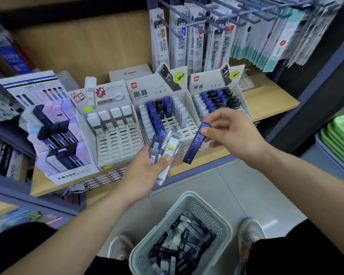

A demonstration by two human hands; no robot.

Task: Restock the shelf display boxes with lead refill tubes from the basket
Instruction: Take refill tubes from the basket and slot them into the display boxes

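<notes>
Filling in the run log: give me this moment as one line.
left hand: holds tube bundle | right hand: pinches blue HB 0.7 tube | basket: holds more tubes | middle display box: empty slots

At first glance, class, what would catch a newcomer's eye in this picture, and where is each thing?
In the centre, the right grip pinches a dark blue HB 0.7 lead refill tube in front of the shelf's display boxes. Beside it, the left grip holds a bundle of tubes. Below, on the floor, a pale basket holds more tubes.
</notes>
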